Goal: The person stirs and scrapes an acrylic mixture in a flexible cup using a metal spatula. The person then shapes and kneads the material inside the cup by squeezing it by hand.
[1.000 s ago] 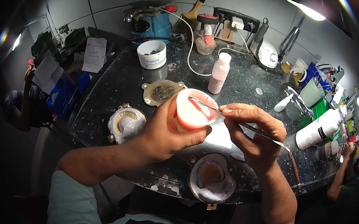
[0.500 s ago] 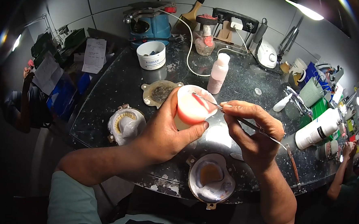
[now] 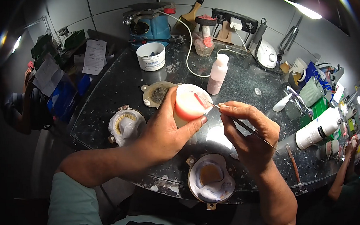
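Observation:
My left hand [image 3: 165, 130] is wrapped round a small translucent cup [image 3: 186, 117] with pink material inside, tilted so its mouth faces me. In my right hand [image 3: 254, 134] is a thin metal spatula [image 3: 244, 126], held like a pen, its tip at the cup's rim over the pink material. Below the hands, near the table's front edge, lies a flask half [image 3: 229, 187] with a plaster mould. Left of my left hand rests another flask half [image 3: 130, 132] with a row of teeth set in plaster. A metal flask lid [image 3: 150, 98] lies behind the cup.
A bottle of pinkish contents [image 3: 216, 79] stands behind the cup. A white tub [image 3: 151, 62] and a blue machine [image 3: 154, 29] are farther back. To the right are a large white bottle [image 3: 315, 130] and a brown-handled tool [image 3: 293, 163]. Another person's hand [image 3: 351, 148] shows at far right.
The cup and my left hand have shifted slightly left. The spatula's tip has drawn back from inside the cup toward its right rim.

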